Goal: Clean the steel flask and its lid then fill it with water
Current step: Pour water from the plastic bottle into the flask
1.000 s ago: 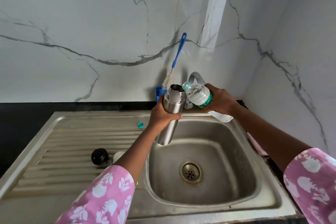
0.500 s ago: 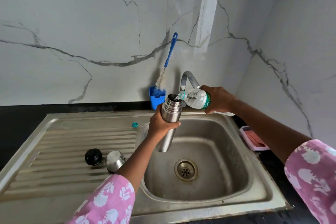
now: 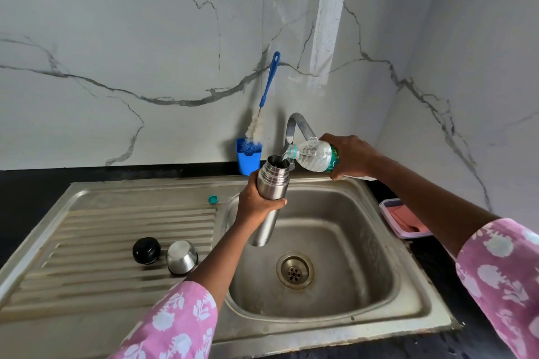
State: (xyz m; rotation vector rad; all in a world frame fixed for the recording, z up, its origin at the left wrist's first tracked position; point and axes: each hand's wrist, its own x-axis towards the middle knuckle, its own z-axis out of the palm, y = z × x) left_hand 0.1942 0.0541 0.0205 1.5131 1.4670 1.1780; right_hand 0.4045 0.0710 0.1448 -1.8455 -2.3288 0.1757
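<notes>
My left hand (image 3: 256,204) grips the steel flask (image 3: 269,192) around its upper body, holding it slightly tilted above the sink basin (image 3: 350,213). My right hand (image 3: 350,156) holds a clear plastic water bottle (image 3: 313,156) tipped sideways, its mouth at the flask's open top, and water runs into the flask. The flask's black stopper (image 3: 146,250) and steel cup lid (image 3: 181,256) lie on the ribbed drainboard (image 3: 102,242) to the left.
A small teal bottle cap (image 3: 213,199) lies on the sink rim. Behind the curved tap (image 3: 294,125), a blue holder (image 3: 248,156) carries a bottle brush (image 3: 264,102). A pink tray (image 3: 404,218) sits on the dark counter right of the sink.
The bottle has tipped further and its mouth has come over the flask's opening, with water now pouring in. My view has pulled back and lowered, bringing the lid and the pink tray into sight.
</notes>
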